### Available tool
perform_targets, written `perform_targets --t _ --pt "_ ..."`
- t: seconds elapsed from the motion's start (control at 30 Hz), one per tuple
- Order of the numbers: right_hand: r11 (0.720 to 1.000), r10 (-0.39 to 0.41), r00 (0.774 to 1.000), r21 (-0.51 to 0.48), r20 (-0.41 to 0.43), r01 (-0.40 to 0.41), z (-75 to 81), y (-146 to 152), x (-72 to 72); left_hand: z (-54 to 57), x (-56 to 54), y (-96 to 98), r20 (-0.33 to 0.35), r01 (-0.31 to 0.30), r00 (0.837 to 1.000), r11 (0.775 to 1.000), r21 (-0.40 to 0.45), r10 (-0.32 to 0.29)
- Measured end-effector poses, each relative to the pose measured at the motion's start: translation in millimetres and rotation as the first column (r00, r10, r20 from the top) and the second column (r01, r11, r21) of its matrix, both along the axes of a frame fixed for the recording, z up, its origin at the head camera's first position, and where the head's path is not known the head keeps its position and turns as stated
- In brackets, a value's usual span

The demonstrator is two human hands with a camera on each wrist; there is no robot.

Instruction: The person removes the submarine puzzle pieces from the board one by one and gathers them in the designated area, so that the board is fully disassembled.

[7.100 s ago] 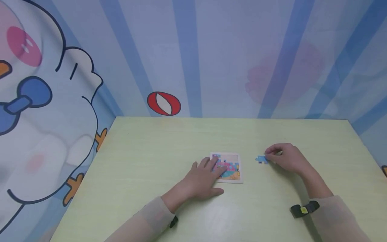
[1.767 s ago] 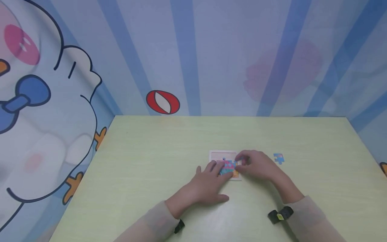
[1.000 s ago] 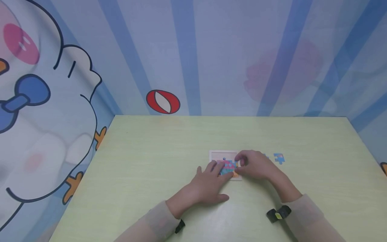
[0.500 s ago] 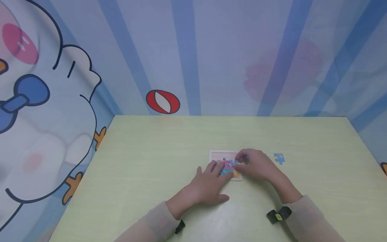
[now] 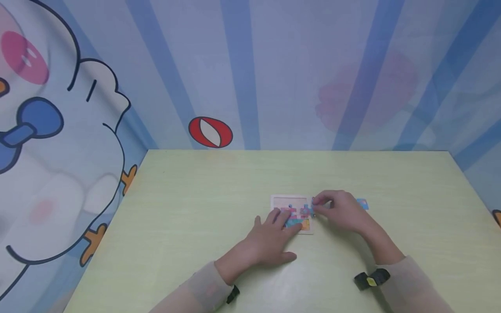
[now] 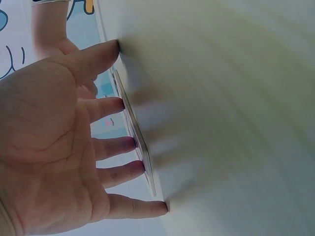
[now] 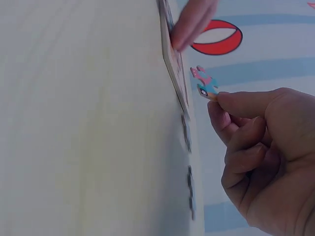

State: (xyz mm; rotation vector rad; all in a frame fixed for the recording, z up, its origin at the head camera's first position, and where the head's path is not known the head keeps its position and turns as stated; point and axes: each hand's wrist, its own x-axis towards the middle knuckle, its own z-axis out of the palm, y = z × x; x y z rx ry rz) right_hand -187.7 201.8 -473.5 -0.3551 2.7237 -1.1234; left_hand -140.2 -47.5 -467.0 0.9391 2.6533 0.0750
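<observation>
- My left hand (image 5: 262,243) lies low and central in the head view, fingers spread wide, three fingertips on the white-rimmed square puzzle tray (image 5: 289,196), thumb and little finger on the pale yellow-green table (image 5: 219,182).
- My right hand (image 5: 344,212), to its right, is raised, thumb and forefinger narrowly pinching a pink-and-blue interlocking jigsaw piece (image 7: 204,81) by the tray's right edge.
- The tray's lower part holds pink, blue and orange pieces; backing shows above them.
- Two loose pieces (image 7: 192,193) lie at bottom centre of the right wrist view.
</observation>
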Motion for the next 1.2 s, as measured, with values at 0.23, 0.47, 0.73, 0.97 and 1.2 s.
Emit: perform_targets --t 0.23,0.47,0.73,0.97,1.2 --pt "0.999 -0.040 0.999 0.026 0.012 0.039 6.2 38.4 7.3 -0.1 0.5 1.2 0.005 -0.007 1.000 1.000 -0.005 0.007" --pt "0.998 -0.053 0.997 0.035 0.051 0.051 3.9 74.8 17.3 -0.6 0.5 0.4 0.008 -0.007 1.000 1.000 0.007 0.007" --pt "0.998 -0.051 0.994 0.041 0.093 0.047 -1.0 103.8 25.7 -0.3 0.1 0.7 -0.008 0.008 1.000 1.000 -0.009 -0.008" --pt "0.998 -0.051 0.989 0.054 0.140 0.044 -5.8 120.0 30.1 -1.1 0.2 0.4 -0.006 0.010 1.000 1.000 -0.004 -0.010" --pt "0.998 -0.043 0.985 0.048 0.166 0.035 -6.6 127.3 30.2 -0.7 -0.2 0.2 0.005 0.006 1.000 1.000 -0.003 -0.006"
